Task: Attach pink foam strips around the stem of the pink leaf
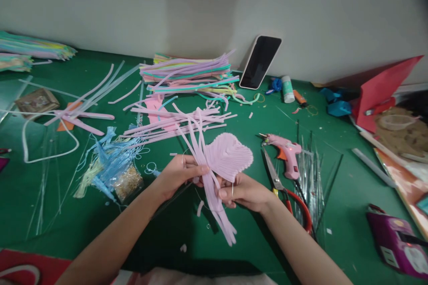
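Observation:
In front of me are several lilac pipe cleaners (211,191), gathered in a bundle that runs from upper left to lower right. My left hand (185,171) pinches the bundle near its middle, thumb on top. Lower down, the thumb and fingers of my right hand (245,191) close on the same pipe cleaners. A ribbed, leaf-shaped lilac piece (229,156) stands just above my right hand, its base meeting the bundle; the join is hidden by my fingers. Thin wire loops show around both hands. More loose lilac pipe cleaners (154,130) lie just beyond.
Right of my hands lie a pink glue gun (284,151), red-handled scissors (301,205) and clear thin strips (309,178). Blue tassels (113,156) and a bag of gold beads (127,182) are at left. Behind stand a pipe-cleaner pile (190,73) and a phone (261,61).

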Available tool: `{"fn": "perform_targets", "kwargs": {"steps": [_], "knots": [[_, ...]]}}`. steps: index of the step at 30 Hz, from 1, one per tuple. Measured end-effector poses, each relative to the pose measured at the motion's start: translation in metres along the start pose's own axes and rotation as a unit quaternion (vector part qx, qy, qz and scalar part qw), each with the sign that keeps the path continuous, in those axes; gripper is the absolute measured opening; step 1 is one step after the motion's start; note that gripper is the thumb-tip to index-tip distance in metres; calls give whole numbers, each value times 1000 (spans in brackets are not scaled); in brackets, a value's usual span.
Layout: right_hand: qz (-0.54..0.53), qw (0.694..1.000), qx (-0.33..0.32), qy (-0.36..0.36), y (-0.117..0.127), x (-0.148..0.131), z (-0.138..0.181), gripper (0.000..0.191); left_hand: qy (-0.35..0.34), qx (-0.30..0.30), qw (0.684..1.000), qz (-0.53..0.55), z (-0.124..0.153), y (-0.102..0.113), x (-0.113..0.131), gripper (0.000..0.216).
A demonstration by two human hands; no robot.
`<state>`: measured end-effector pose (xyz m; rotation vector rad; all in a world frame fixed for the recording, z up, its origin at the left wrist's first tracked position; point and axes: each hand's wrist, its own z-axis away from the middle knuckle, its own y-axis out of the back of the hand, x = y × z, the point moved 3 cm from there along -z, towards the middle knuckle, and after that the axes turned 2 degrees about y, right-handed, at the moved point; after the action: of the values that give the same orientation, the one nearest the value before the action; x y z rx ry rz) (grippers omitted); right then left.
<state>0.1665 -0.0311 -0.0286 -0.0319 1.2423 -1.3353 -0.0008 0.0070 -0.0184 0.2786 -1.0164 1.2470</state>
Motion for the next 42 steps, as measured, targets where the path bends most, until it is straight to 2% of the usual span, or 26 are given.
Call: {"fn": "perform_targets", "kwargs": {"steps": [7, 11, 13, 16, 21, 25, 30, 36, 42], "knots": [[-41, 999, -13, 14, -3, 2, 1, 27, 4, -6, 1000, 18, 0, 0, -2, 31], [-97, 993, 59, 33, 0, 3, 3, 25, 9, -5, 1000, 18, -1, 1, -3, 30], [-115, 990, 76, 41, 1, 4, 3, 25, 10, 0, 1000, 19, 0, 1, -3, 30], [-108, 991, 55, 51, 2, 3, 3, 26, 9, 0, 1000, 29, 0, 0, -3, 30], [-77, 995, 40, 59, 2, -2, 8, 42, -4, 16, 998, 60, 0, 1, 0, 29], [-49, 996, 47, 58, 5, -6, 10, 26, 4, 30, 999, 41, 0, 5, 1, 30], [-4, 998, 60, 32, 12, -8, 8, 29, -3, 25, 999, 20, -1, 7, -2, 28], [55, 998, 1, -42, 10, -8, 7, 34, 2, -3, 1000, -4, 1, 4, 0, 28], [126, 986, 37, -107, 13, -13, 15, 32, 20, 0, 999, -31, 5, -1, 4, 25]]}}
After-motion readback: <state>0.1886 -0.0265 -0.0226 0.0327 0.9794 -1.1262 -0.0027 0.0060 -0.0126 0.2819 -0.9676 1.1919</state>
